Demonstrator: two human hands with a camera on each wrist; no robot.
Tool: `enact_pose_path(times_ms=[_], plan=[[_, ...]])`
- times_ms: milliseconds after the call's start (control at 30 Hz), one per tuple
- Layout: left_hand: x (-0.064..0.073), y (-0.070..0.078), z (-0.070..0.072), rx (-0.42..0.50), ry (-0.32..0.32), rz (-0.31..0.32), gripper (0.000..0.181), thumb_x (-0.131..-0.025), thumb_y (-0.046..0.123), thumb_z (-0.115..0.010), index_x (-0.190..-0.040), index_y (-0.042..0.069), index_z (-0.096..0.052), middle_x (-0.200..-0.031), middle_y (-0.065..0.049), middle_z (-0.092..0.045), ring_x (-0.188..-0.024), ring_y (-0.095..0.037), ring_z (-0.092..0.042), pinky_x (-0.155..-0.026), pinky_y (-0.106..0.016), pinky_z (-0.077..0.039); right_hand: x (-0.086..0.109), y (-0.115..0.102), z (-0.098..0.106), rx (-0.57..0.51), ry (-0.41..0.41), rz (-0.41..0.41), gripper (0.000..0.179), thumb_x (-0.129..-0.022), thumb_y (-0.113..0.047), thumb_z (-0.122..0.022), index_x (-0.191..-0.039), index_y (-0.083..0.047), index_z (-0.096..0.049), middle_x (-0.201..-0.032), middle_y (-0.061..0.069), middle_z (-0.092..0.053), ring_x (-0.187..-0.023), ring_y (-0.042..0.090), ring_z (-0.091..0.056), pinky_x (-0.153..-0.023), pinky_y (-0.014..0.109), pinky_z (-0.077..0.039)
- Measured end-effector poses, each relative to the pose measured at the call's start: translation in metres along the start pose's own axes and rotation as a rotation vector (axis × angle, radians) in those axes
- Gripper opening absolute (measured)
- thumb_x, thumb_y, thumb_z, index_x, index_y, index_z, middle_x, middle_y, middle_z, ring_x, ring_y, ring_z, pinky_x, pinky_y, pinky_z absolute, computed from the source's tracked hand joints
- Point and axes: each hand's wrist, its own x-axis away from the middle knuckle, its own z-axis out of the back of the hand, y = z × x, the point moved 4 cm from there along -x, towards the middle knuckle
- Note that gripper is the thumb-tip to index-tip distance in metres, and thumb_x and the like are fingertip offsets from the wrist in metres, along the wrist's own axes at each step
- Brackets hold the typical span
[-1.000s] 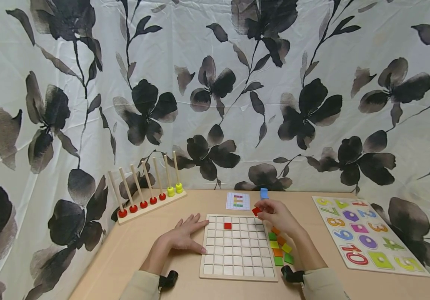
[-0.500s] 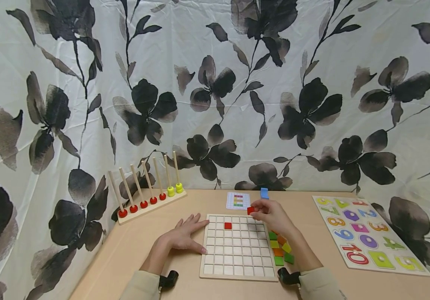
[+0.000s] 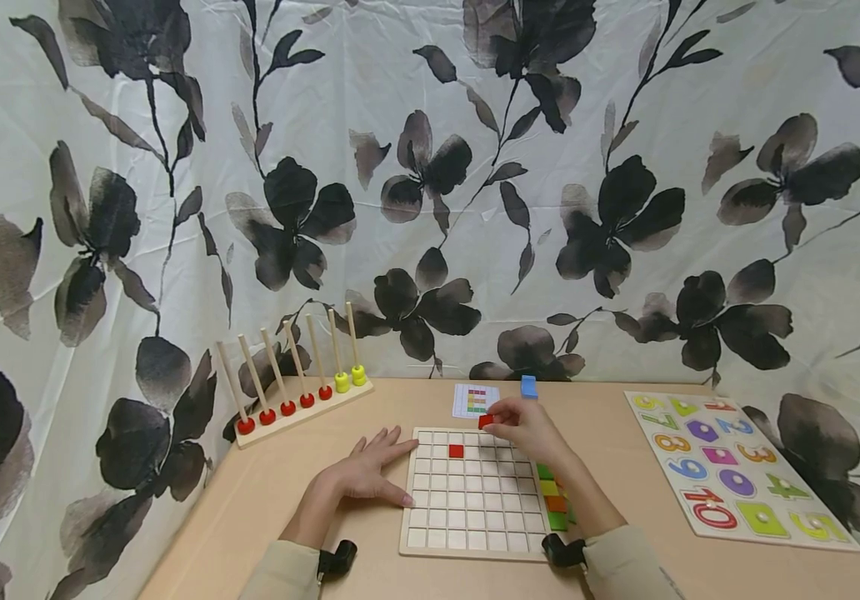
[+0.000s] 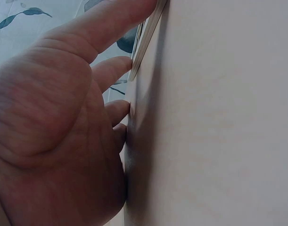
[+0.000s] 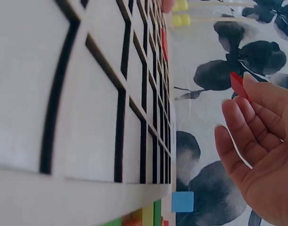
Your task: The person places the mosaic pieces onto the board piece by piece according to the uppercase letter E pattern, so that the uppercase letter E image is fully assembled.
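Observation:
Between thumb and fingertips my right hand [image 3: 529,430] pinches a small red square tile [image 3: 486,422], held above the far edge of a wooden grid board [image 3: 467,504]. The right wrist view shows that tile [image 5: 239,86] off the board's surface. One red tile [image 3: 456,451] lies in a cell near the board's far left. My left hand [image 3: 364,471] rests on the table with fingers spread, its thumb and index fingertips touching the board's left edge. In the left wrist view the left hand [image 4: 54,103] has relaxed fingers and holds nothing.
A pattern card [image 3: 467,401] lies behind the board, near a blue block [image 3: 528,387]. Several coloured tiles [image 3: 554,504] sit along the board's right side, partly hidden by the right arm. A peg rack with beads [image 3: 302,418] stands back left; a number puzzle [image 3: 737,475] lies right.
My right hand has carried the red tile leftward along the board's far edge, from near its right corner toward the middle. The left hand stays where it was.

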Motion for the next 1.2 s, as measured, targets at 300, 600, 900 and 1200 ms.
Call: enact_pose_path(times_ms=[300,600,900,1200], plan=[[-0.001,-0.002,0.000,0.003,0.001,0.003,0.101,-0.076,0.059,-0.086,-0.161,0.026,-0.041,-0.173,-0.021,-0.016,-0.161,-0.045,-0.007,-0.127,-0.069,-0.002,-0.007,0.012,-0.014,0.043,-0.070,-0.057,0.021,-0.089,-0.015,-0.083,-0.105,-0.004,-0.075,-0.087,0.004,-0.067,-0.077,0.017,-0.058,-0.067,0.022,-0.052],[-0.001,-0.001,0.000,0.009,-0.006,0.006,0.102,-0.075,0.058,-0.086,-0.160,0.025,-0.042,-0.173,-0.020,-0.017,-0.161,-0.044,-0.007,-0.127,-0.070,-0.001,-0.008,0.022,-0.023,0.099,-0.170,-0.051,0.019,-0.089,-0.015,-0.083,-0.102,-0.004,-0.076,-0.082,0.001,-0.066,-0.075,0.016,-0.060,-0.064,0.022,-0.051],[0.000,0.001,0.000,0.007,0.000,-0.006,0.102,-0.075,0.058,-0.086,-0.160,0.024,-0.042,-0.173,-0.021,-0.017,-0.161,-0.045,-0.007,-0.126,-0.070,-0.001,-0.006,0.016,-0.034,0.193,-0.219,-0.048,0.016,-0.088,-0.016,-0.084,-0.099,-0.008,-0.076,-0.082,-0.002,-0.064,-0.077,0.016,-0.056,-0.065,0.024,-0.047],[0.000,0.000,0.000,0.006,-0.002,0.001,0.101,-0.075,0.058,-0.086,-0.160,0.025,-0.042,-0.173,-0.020,-0.017,-0.161,-0.044,-0.007,-0.127,-0.070,-0.001,-0.004,0.014,-0.036,0.222,-0.227,-0.074,0.015,-0.087,-0.014,-0.085,-0.098,-0.009,-0.075,-0.078,-0.001,-0.062,-0.076,0.016,-0.055,-0.064,0.022,-0.045]])
